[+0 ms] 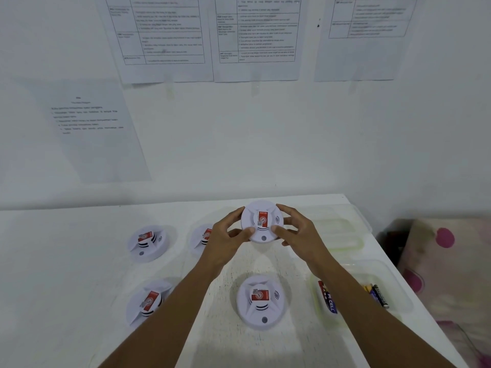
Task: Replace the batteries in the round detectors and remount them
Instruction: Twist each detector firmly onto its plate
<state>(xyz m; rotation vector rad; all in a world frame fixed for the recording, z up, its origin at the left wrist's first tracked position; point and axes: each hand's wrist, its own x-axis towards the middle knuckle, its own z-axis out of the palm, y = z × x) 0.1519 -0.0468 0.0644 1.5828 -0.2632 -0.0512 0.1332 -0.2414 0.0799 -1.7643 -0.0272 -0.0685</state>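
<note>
On the near table (79,301): a centre detector (261,301) and a left detector (147,301) lie face up.
Clear tray (396,280): near right, holding loose batteries (377,294) and a battery pack (328,297).
Left hand (228,235): fingers curled on the left rim of the held detector (261,221).
Right hand (297,232): gripping its right rim.
Held detector: between both hands over the far table; lifted or resting, unclear.
Far detectors (147,241): two more at far left.
Risk: a fingertip-only twist may slip, dropping it or straining its catch.
</note>
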